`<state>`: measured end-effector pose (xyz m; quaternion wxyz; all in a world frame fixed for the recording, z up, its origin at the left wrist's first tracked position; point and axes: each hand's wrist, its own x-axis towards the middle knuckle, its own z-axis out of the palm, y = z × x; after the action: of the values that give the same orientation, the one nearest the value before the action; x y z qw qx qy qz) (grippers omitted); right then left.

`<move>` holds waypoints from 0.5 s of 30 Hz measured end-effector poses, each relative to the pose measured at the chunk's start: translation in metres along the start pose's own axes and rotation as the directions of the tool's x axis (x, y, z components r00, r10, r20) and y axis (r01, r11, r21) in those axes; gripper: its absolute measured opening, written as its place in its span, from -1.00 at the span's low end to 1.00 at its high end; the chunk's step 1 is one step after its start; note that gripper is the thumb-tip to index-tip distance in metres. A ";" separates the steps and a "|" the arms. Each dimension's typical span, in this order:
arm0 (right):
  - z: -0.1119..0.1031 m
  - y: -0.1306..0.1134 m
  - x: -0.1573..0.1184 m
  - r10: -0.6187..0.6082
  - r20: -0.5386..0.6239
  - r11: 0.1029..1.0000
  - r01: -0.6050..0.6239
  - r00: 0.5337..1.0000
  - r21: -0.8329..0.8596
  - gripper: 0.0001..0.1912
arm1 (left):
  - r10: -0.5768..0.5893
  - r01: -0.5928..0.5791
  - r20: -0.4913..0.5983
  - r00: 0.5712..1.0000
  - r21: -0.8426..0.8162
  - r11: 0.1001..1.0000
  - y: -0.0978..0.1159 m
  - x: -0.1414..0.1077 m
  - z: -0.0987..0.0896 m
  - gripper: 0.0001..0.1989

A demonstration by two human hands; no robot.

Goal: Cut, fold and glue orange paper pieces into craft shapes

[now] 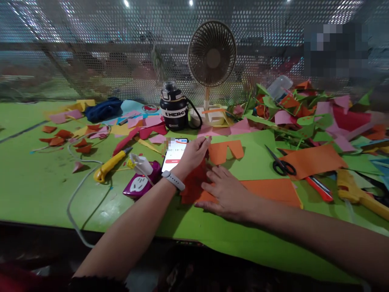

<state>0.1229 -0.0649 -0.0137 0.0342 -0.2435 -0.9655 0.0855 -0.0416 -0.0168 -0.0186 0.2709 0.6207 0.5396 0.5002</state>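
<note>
In the head view, my left hand has its fingers drawn together at the upper edge of a dark orange piece of paper. Its fingertips are partly hidden. My right hand lies open, fingers spread, pressing down on the orange paper. Part of a longer orange paper strip extends from under my right wrist. Just beyond my hands is an orange cut-out with a notch. A phone with a lit timer screen lies beside my left hand.
Black scissors, a red cutter and a yellow glue gun lie to the right. A purple power socket and yellow-handled tool are left. Behind stand a black bottle, a fan and heaped paper scraps.
</note>
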 end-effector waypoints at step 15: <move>-0.022 0.020 -0.010 0.257 0.101 0.388 -0.199 0.961 0.900 -0.58 | -0.032 0.033 0.021 0.999 -0.011 0.999 -0.003 0.001 -0.001 -0.61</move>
<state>0.1431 -0.0486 0.0043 0.1738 -0.3189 -0.7238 0.5867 -0.0440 -0.0150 -0.0209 0.2883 0.6155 0.5438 0.4922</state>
